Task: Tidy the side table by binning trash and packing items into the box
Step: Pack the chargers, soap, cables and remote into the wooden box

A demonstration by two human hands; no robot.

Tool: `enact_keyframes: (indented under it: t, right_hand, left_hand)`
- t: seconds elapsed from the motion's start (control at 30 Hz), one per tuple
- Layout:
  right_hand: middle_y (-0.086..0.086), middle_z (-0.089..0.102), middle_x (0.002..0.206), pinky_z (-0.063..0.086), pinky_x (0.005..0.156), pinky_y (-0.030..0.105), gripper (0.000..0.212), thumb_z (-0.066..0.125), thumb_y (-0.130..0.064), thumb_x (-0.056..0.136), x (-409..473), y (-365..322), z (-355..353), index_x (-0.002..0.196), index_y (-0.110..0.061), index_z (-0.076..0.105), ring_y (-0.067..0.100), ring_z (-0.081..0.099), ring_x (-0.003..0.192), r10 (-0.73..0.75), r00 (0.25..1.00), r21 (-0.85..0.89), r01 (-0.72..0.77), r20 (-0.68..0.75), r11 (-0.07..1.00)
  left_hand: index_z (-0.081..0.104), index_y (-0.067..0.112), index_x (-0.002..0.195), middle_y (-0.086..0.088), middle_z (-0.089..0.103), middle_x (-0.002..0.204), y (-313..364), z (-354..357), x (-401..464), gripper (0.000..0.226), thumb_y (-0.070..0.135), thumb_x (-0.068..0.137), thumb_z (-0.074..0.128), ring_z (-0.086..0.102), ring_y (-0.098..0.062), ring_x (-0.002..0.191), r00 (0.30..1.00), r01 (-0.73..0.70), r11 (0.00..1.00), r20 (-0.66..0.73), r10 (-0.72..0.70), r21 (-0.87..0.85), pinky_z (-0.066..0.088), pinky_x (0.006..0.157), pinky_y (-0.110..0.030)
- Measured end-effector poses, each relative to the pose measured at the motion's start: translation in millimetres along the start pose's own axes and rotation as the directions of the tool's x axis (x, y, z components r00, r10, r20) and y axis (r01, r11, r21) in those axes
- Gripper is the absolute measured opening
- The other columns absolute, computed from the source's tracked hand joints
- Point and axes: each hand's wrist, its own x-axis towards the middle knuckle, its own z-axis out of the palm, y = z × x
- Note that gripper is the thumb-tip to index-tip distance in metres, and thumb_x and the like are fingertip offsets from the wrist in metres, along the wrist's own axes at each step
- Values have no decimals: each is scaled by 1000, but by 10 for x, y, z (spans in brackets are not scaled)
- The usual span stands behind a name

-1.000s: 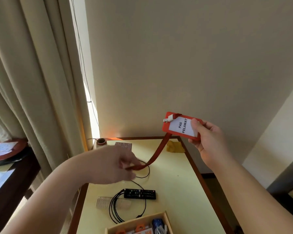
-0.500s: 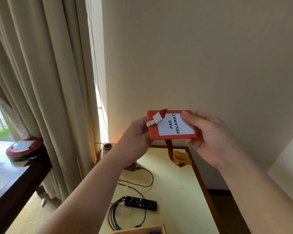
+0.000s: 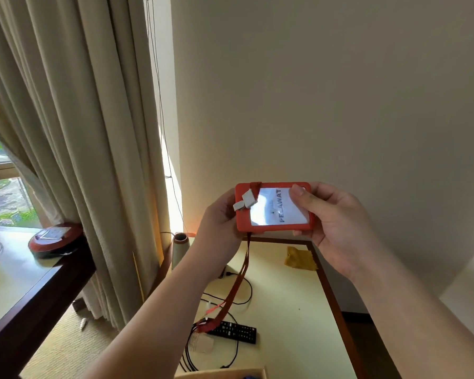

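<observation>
Both hands are gripping a red rectangular plastic badge holder (image 3: 274, 207) above the table (image 3: 285, 310): left hand (image 3: 219, 214) pinching its left edge, right hand (image 3: 331, 217) clasping the right. Its flat red lanyard (image 3: 237, 285) is hanging down.

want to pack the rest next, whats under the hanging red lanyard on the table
The lanyard dangles from the badge holder over a black remote and black cables. Its looped end covers the remote's left tip; beneath that is hidden.
</observation>
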Motion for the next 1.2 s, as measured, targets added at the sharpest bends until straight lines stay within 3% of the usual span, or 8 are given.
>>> enact_keyframes:
  t: [0.23,0.4,0.6,0.73,0.83,0.93,1.1,1.2]
  right_hand:
    - [13,79,98,58,60,30,27,70,-32,83,5,121,-151,101,-11,70,31,76,95,7,998,-92,-1,70,996]
    - [16,78,100,56,58,28,26,69,-31,87,45,247,-194,102,-9,70,33,74,96,33,996,-102,-24,86,995]
    - [13,79,96,51,57,26,26,68,-31,89,14,303,-183,105,-10,72,23,73,84,72,985,-117,-54,156,992]
    - [9,78,90,51,55,24,22,66,-27,94,-3,336,-133,106,-9,73,19,71,78,48,976,-131,-20,213,991]
    - [10,77,90,51,54,24,21,66,-25,96,7,374,-78,106,-8,74,19,70,79,19,971,-146,16,237,989]
    - [13,77,92,51,54,25,22,66,-24,96,30,432,-53,108,-7,74,17,70,77,3,975,-158,33,222,987]
    - [11,78,96,53,57,25,21,67,-27,98,72,521,-139,107,-9,73,21,74,84,30,991,-162,-9,130,987]
    - [10,78,95,54,58,26,18,68,-27,98,102,552,-168,104,-11,73,20,75,83,35,996,-160,-22,82,987]
  left_hand:
    - [76,28,112,-7,69,87,211,-289,113,21,27,106,55,65,-27,80,999,-29,999,19,29,-15,57,69,-43]
    - [74,23,109,8,70,87,592,-436,224,19,19,106,56,57,-2,72,962,-191,948,242,129,254,42,68,-12]
    - [72,17,84,15,70,80,898,-445,391,18,17,94,56,56,5,73,900,-160,864,430,-71,478,39,73,-26]
    - [59,19,62,-6,65,83,961,-264,551,19,20,81,60,53,-17,77,875,-77,674,374,-307,735,42,73,-26]
    - [61,9,72,-1,56,76,895,-190,573,23,23,90,58,49,-13,67,877,-82,686,379,-295,723,45,64,-20]
    - [59,-12,78,-17,55,79,778,-148,539,35,23,82,54,48,-22,74,820,-167,718,500,-280,676,43,75,-43]
    - [73,12,93,-1,75,97,499,-329,585,19,28,95,62,68,-17,98,855,-83,735,427,-295,673,52,94,-39]
    - [67,29,111,15,71,106,425,-347,400,12,32,100,63,66,-4,102,931,-46,736,296,-214,676,51,79,-20]
